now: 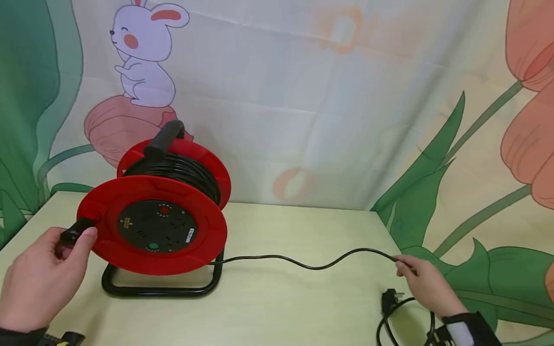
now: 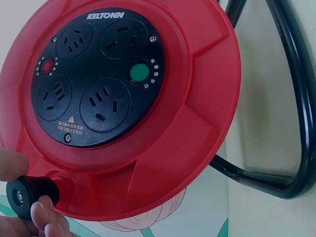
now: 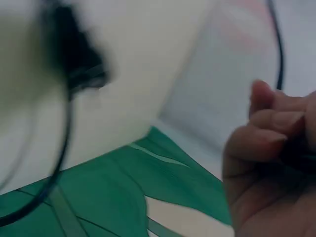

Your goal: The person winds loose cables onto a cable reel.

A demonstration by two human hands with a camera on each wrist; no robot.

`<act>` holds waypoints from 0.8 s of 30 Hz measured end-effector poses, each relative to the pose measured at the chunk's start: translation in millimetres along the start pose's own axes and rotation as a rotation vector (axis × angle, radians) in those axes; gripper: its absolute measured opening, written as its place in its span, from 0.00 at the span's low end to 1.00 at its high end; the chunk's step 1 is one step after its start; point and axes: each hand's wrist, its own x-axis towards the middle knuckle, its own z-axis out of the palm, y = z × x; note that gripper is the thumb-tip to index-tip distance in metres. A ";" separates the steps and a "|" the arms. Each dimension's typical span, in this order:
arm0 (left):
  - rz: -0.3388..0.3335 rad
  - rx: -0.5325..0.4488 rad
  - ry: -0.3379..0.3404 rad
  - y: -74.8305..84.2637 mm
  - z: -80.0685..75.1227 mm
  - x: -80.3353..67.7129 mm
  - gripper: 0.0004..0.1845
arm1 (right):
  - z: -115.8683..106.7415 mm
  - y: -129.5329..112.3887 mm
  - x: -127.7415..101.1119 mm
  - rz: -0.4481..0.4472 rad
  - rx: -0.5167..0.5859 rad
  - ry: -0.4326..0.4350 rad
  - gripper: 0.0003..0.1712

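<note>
A red cable reel (image 1: 151, 221) with a black socket panel (image 2: 98, 74) stands at the table's left on a black tube frame (image 1: 160, 291). Black cable (image 1: 177, 170) is wound round its drum. My left hand (image 1: 47, 274) grips the black crank knob (image 1: 78, 230) on the reel's left rim; in the left wrist view, thumb and fingers lie round the knob (image 2: 32, 195). From the reel's lower right a loose stretch of cable (image 1: 303, 263) runs in waves across the table. My right hand (image 1: 428, 281) pinches that cable at the table's right, with fingers curled in the right wrist view.
Below my right hand, the black plug (image 1: 389, 302) and a loop of cable (image 1: 381, 331) are at the table's right edge. A printed curtain (image 1: 277, 110) with a rabbit and flowers hangs behind the pale table (image 1: 281, 307). The reel's black carry handle (image 1: 164, 139) rises at its top.
</note>
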 end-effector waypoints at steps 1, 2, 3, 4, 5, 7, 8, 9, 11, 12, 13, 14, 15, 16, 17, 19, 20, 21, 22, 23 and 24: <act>0.004 0.005 -0.006 -1.4 -0.3 0.1 0.27 | 10.0 3.6 4.6 -0.017 -0.069 0.004 0.20; 0.011 0.010 -0.013 -2.6 -0.7 0.4 0.27 | 19.3 6.6 8.7 -0.032 -0.107 0.007 0.17; 0.017 0.013 -0.019 -3.6 -1.2 0.7 0.27 | 27.5 8.0 11.7 -0.039 -0.126 0.013 0.16; 0.024 0.018 -0.023 -3.9 -1.6 1.1 0.27 | 34.7 9.6 14.1 -0.044 -0.133 0.021 0.14; 0.028 0.023 -0.028 -4.1 -2.2 1.3 0.27 | 40.2 10.3 16.0 -0.051 -0.133 0.029 0.12; 0.038 0.033 -0.029 -4.3 -4.1 1.9 0.27 | 47.0 9.2 18.4 -0.044 -0.124 0.039 0.12; 0.042 0.037 -0.029 -4.3 -5.3 2.3 0.27 | 49.1 7.9 19.4 -0.043 -0.122 0.046 0.11; 0.043 0.041 -0.029 -4.4 -6.5 2.5 0.28 | 50.8 6.3 20.2 -0.044 -0.120 0.050 0.12; 0.052 0.042 -0.025 -3.5 -6.8 2.0 0.28 | 51.4 6.3 20.0 -0.047 -0.119 0.061 0.12; 0.054 0.043 -0.021 -3.1 -6.9 1.8 0.28 | 51.7 6.1 20.1 -0.049 -0.118 0.069 0.12; 0.057 0.042 -0.019 -2.7 -7.1 1.5 0.28 | 52.1 6.1 20.2 -0.052 -0.121 0.076 0.12; 0.058 0.042 -0.017 -2.4 -7.3 1.4 0.28 | 52.7 6.1 20.4 -0.055 -0.123 0.083 0.12; 0.059 0.041 -0.015 -2.1 -7.7 1.2 0.28 | 53.3 6.2 20.8 -0.057 -0.116 0.085 0.12; 0.061 0.040 -0.013 -1.7 -7.9 1.0 0.28 | 53.9 6.3 20.9 -0.056 -0.112 0.087 0.12; 0.063 0.040 -0.010 -1.2 -8.1 0.7 0.28 | 54.6 6.3 21.1 -0.053 -0.107 0.086 0.11; 0.069 0.040 -0.007 -0.1 -8.5 0.3 0.28 | 56.2 6.5 21.4 -0.048 -0.104 0.084 0.11; 0.072 0.039 -0.005 0.4 -8.6 0.2 0.28 | 57.1 6.5 21.7 -0.045 -0.099 0.082 0.11; 0.077 0.039 0.000 1.1 -8.7 -0.1 0.28 | 58.0 6.4 21.9 -0.048 -0.097 0.083 0.12; 0.083 0.041 0.005 1.9 -8.6 -0.3 0.28 | 58.8 6.1 21.9 -0.050 -0.097 0.082 0.12; 0.088 0.042 0.012 2.8 -8.5 -0.4 0.28 | 59.6 5.7 22.1 -0.054 -0.097 0.083 0.12; 0.091 0.043 0.014 3.7 -8.4 -0.5 0.28 | 60.3 5.2 22.3 -0.059 -0.096 0.084 0.12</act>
